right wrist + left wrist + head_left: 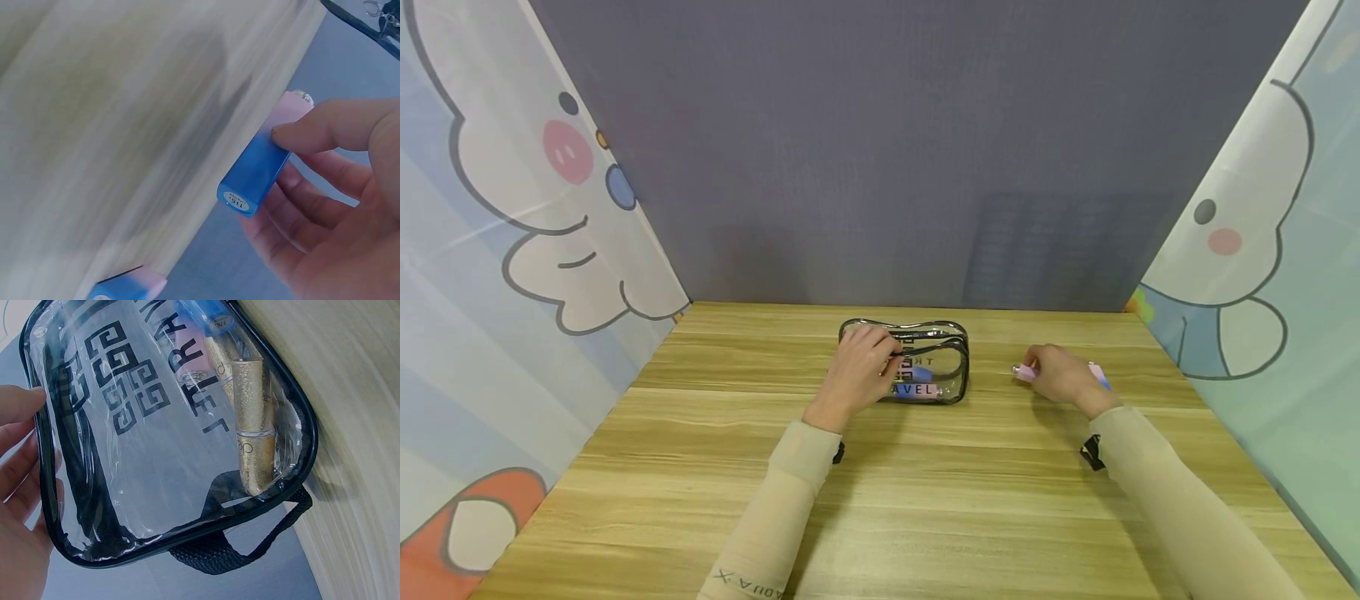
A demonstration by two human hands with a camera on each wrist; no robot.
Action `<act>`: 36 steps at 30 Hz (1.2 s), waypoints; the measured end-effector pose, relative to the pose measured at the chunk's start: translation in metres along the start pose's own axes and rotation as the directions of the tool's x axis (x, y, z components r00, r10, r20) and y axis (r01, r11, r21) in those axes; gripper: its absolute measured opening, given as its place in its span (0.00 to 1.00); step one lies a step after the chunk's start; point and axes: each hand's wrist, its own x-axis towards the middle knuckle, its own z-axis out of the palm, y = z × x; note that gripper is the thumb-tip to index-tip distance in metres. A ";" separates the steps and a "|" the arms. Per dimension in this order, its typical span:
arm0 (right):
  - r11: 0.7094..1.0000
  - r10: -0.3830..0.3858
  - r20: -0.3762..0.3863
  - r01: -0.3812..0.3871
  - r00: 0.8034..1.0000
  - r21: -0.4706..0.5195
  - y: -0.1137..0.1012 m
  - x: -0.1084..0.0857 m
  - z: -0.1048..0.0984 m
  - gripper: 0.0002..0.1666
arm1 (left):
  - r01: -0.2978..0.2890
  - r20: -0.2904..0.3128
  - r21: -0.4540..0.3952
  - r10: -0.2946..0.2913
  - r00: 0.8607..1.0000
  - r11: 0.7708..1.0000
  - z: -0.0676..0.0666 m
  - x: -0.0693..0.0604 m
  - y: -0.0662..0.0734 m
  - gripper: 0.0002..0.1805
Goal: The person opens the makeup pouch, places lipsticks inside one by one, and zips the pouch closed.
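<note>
A clear zip pouch point(951, 362) with black trim and printed lettering stands on the table. My left hand point(859, 362) pinches its upper edge between thumb and fingers. Inside, in the left wrist view, lie gold glittery lipstick tubes point(253, 425) and a blue-and-pink tube point(209, 315). To the right of the pouch, my right hand point(1062, 375) holds a pink-and-blue lipstick tube point(262, 162) between thumb and fingers, seemingly just above the table. Another pink-and-blue lipstick tube point(128, 286) lies on the table beside that hand, partly cut off in the right wrist view.
The wood-grain table point(955, 508) runs back to a grey panel point(880, 150). Printed cartoon curtains point(467, 275) hang at both sides. A black woven strap point(225, 553) loops from one end of the pouch.
</note>
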 end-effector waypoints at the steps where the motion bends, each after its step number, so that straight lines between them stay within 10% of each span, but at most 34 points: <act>1: 1.000 -0.005 -0.001 0.005 1.000 0.002 -0.001 -0.001 0.000 0.13 | 0.002 0.001 -0.001 -0.002 1.000 1.000 0.000 0.000 0.000 0.04; 36: 0.987 -0.162 -0.142 0.161 0.976 -0.020 -0.058 -0.003 -0.029 0.15 | -0.001 0.004 -0.014 0.001 1.000 1.000 0.000 0.000 0.000 0.04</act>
